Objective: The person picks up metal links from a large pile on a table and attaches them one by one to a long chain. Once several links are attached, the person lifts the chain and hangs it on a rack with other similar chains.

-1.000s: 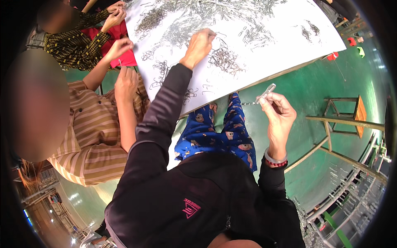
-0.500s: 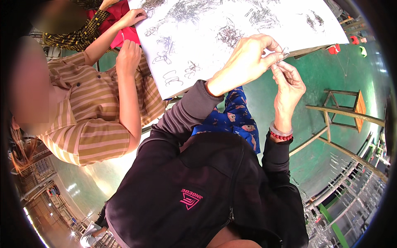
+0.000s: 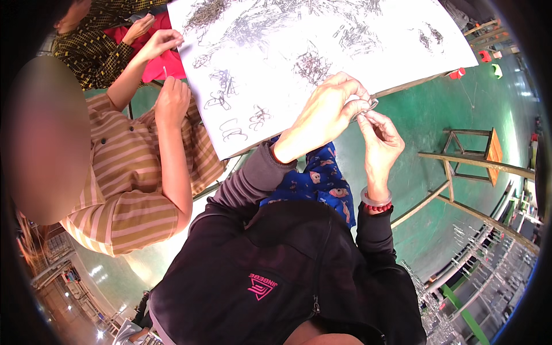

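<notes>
Both my hands are together just off the near edge of a white tabletop. Between the pinched fingertips is a small, curved, shiny metal piece; its exact kind is too small to tell. My left hand grips it from the left, thumb and forefinger closed. From below and right, my right hand pinches its lower end, with a pale bangle and a red bead bracelet on that wrist. Nearest on the table is a loose heap of thin dark wire-like pieces.
More heaps of small dark pieces lie spread over the table. At the left sits a person in a striped shirt, hands by the table edge, with another person in patterned sleeves beyond. A wooden stool and metal racks are at the right.
My hands have drawn back toward my body and slightly left, still pinching the metal piece. The neighbour's far hand has moved off the tabletop edge. The whole view has shifted a little.
</notes>
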Demonstrator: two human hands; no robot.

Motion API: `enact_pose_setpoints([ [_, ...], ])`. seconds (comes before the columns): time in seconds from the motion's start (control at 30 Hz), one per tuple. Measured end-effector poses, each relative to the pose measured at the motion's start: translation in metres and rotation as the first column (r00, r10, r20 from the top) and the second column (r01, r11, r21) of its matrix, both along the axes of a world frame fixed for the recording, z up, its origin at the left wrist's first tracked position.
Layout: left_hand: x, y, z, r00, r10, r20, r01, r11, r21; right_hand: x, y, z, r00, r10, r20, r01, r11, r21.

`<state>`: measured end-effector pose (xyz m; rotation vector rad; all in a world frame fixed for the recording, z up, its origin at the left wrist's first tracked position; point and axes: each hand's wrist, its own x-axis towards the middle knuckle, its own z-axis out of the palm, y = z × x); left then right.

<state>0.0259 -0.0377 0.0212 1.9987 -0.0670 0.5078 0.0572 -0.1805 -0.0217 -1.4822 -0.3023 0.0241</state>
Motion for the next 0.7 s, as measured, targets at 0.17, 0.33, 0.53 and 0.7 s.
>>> enact_pose_setpoints([
  [0.17,0.005,-0.006,0.007,0.987,-0.039,-0.153,0.005,0.977,-0.215,-0.002,0.000,0.003,1.000,0.008,0.026,-0.006,0.996,-0.084],
  [0.33,0.004,-0.010,0.010,0.994,-0.031,-0.108,-0.002,0.957,-0.291,0.024,-0.014,0.004,0.982,0.125,0.142,-0.089,0.968,-0.236],
  [0.53,-0.002,-0.011,0.008,0.994,-0.034,-0.107,0.001,0.955,-0.298,0.144,0.009,-0.016,0.955,0.199,0.221,-0.057,0.851,-0.522],
  [0.7,-0.005,-0.016,0.005,0.995,-0.099,-0.014,0.093,0.970,-0.224,0.233,0.018,-0.083,0.670,0.492,0.556,0.207,0.595,-0.777],
])
